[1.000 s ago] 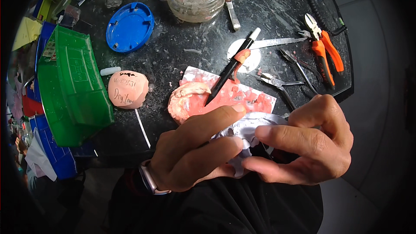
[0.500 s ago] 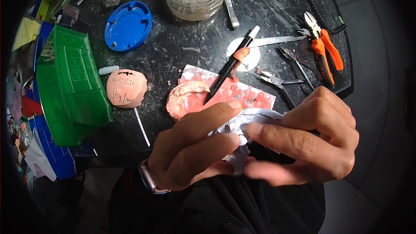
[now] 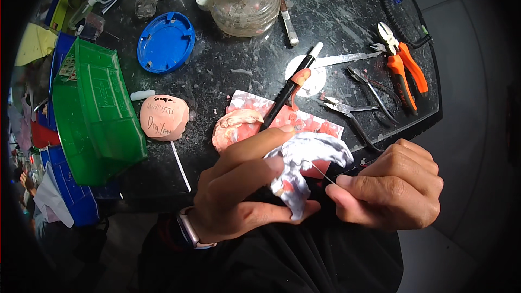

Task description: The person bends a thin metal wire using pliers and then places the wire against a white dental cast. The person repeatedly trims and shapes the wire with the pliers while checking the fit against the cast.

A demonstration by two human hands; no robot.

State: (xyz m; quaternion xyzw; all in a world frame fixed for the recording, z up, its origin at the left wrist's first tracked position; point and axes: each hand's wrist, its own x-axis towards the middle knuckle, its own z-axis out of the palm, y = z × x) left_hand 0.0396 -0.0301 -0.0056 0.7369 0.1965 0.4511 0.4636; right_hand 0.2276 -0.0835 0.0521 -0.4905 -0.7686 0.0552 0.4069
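Observation:
My left hand is closed round a whitish, arch-shaped dental cast, fingers on its far side and thumb beneath. A bit of pink shows in the cast's lower part. Between thumb and fingertips, my right hand pinches a thin metal wire; its far end meets the cast's inner edge. Just beyond my left fingers sits a pink dental cast on a pink-and-white sheet. Lying across that sheet is a black pen with an orange-pink strip round it.
Orange-handled cutters and smaller pliers lie at the right. A round glass jar stands at the back, with a blue lid to its left. A green bin and a pink block occupy the left.
My right hand has drawn back rightward from the whitish cast, uncovering it and the thin wire. My left hand still holds the cast. The view has shifted slightly.

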